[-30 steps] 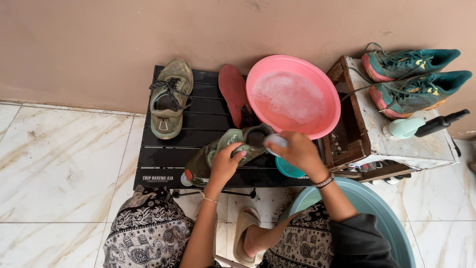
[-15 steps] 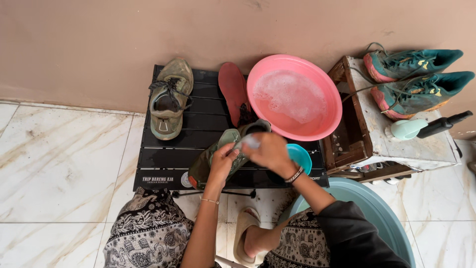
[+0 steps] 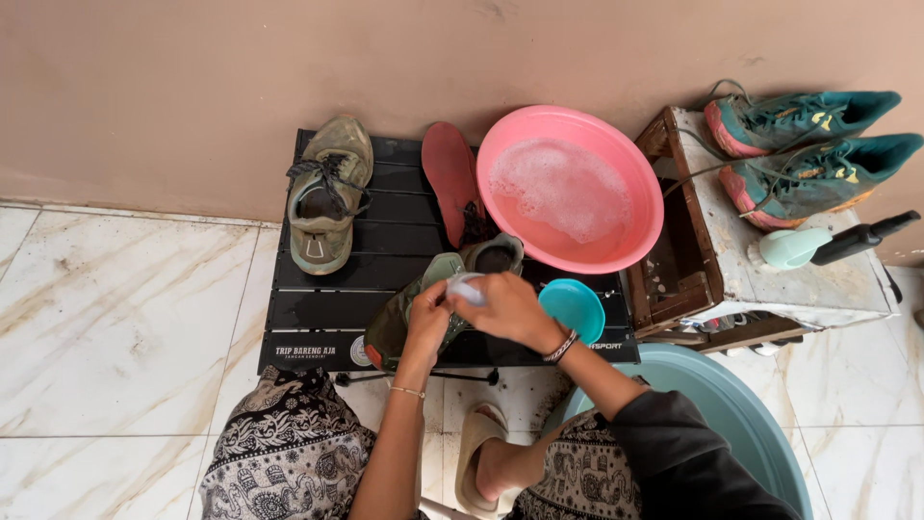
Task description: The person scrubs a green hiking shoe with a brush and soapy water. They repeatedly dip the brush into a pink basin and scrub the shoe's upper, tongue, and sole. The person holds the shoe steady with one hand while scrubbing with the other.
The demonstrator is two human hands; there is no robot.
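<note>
On black slatted table [image 3: 318, 306]: left hand [image 3: 428, 323] grips muddy olive shoe [image 3: 423, 303] lying on its side, right hand [image 3: 510, 310], wrist bent, closed around pale brush [image 3: 464, 285] pressed on shoe, beside pink basin [image 3: 570, 188].

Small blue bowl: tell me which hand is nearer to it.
Right. The right hand is just beside the small blue bowl; the left hand grips the olive shoe farther away.

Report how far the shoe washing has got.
Done: soapy water stands ready in the pink basin. In hand: left hand steadies an olive shoe while right hand works on it. Left: the other olive shoe looks dirty; the teal pair sits untouched.
</note>
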